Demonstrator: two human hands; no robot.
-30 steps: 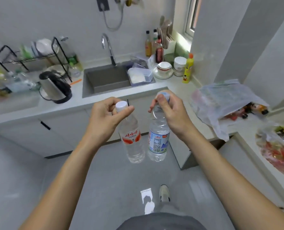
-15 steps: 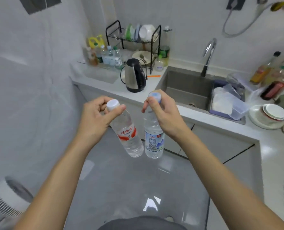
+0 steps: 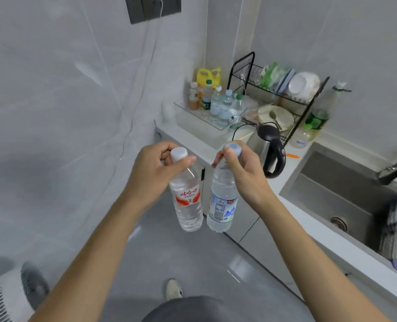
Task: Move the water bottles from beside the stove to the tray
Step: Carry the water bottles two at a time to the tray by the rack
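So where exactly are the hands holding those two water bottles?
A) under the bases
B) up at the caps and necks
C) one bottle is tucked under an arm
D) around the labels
B: the left hand pinches the red-labelled bottle at its white cap, and the right hand grips the blue-labelled bottle at its neck, so both bottles hang below.

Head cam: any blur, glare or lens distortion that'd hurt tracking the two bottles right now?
Head view: the red-label bottle in the left hand and the blue-label bottle in the right hand read fairly sharp, label graphics visible; the wall, the fan and the frame edges look smeared; wide-angle bending curves the wall seams and counter edge; a glare patch sits on the floor; lighting is soft and even.
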